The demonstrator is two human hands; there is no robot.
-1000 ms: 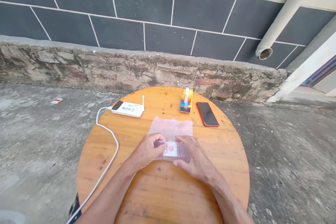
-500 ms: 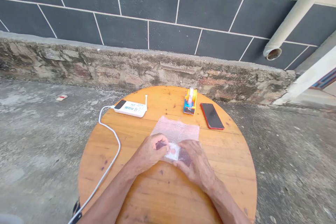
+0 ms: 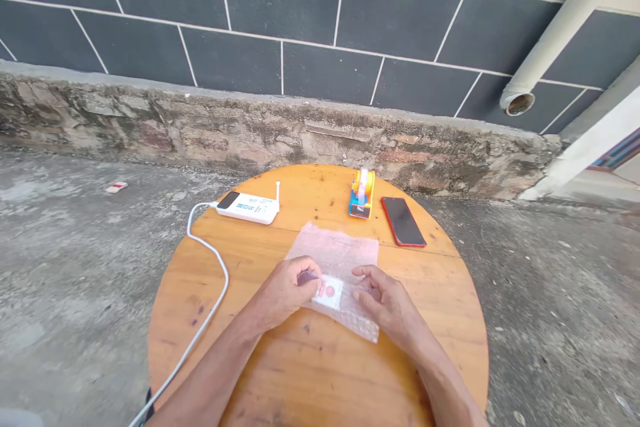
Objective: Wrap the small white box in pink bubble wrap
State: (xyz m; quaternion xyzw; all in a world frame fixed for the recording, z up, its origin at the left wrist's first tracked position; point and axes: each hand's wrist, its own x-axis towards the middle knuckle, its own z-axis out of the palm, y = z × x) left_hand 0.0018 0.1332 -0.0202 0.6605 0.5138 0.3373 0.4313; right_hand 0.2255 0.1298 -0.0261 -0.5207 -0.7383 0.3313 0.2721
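Note:
A sheet of pinkish clear bubble wrap [image 3: 345,247] lies on the round wooden table [image 3: 225,320]. On its near half rests a small flat white card or packet [image 3: 331,292] with pink-red print. My left hand [image 3: 293,283] is closed in a pinch at the packet's left end, with the wrap at its fingertips; exactly what lies between the fingers is partly hidden. To the right of the packet, my right hand [image 3: 387,300] hovers over or lightly touches the wrap, its curved thumb and fingers apart. The wrap's near right corner lies spread toward me.
Behind the wrap stands a yellow and blue tape dispenser [image 3: 361,193], with a red-edged phone [image 3: 403,221] to its right. A white device with a short antenna [image 3: 247,207] sits at back left, its white cable [image 3: 220,260] running over the table's left side.
My right hand has lifted off the packet and moved slightly right, its fingers opening. The near right part of the wrap now lies unfolded. My left hand has barely moved.

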